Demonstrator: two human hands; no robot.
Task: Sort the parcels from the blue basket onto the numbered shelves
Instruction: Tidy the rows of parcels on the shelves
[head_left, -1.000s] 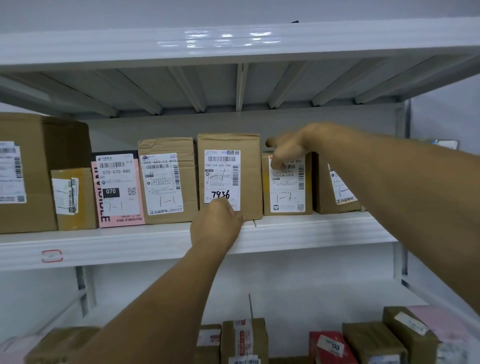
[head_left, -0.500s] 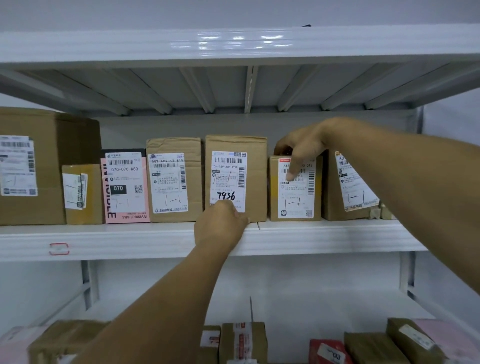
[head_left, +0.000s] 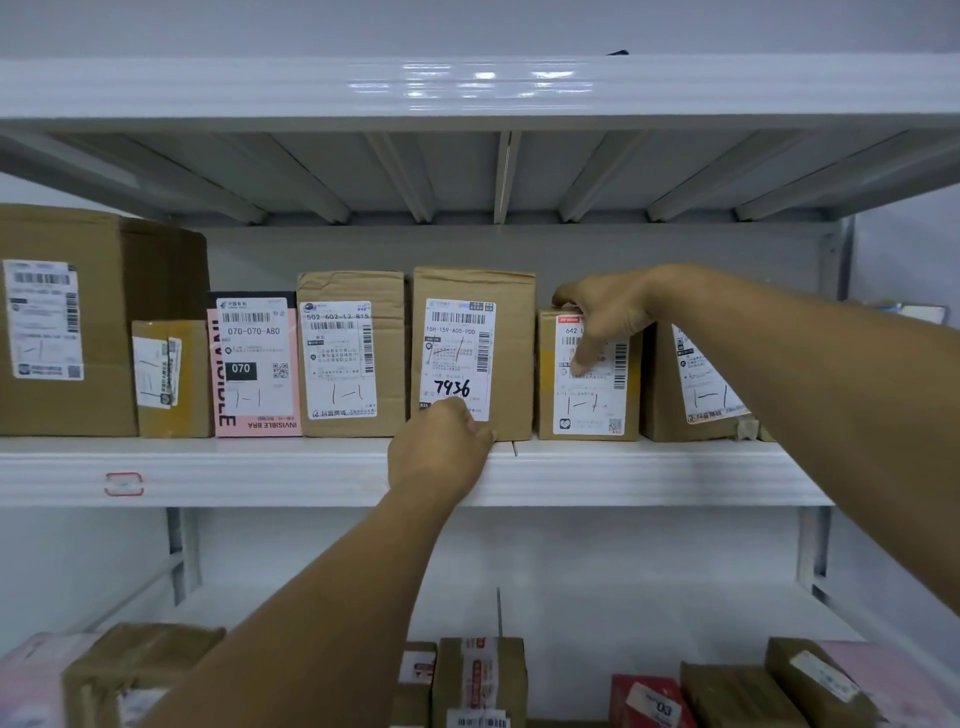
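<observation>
1. Curling left hand (head_left: 441, 452) against the lower front edge of 7936 box (head_left: 511, 353); can't tell whether gripping or just nudging.
2. Hooking right hand (head_left: 608, 317) over the top of small box (head_left: 592, 410), just right of 7936 box: fingers behind, thumb down the label, pinching it.
3. Reading 1-1 on most labels either side of 7936 box, with every parcel upright on shelf (head_left: 649, 467).
4. Judging the sort well along. Both boxes already standing on the shelf, so probably only squaring up now.
5. Spotting more parcels (head_left: 483, 680) on lower shelf (head_left: 571, 597), below 7936 box.
6. Seeing no blue basket anywhere, so can't say how many remain.
</observation>
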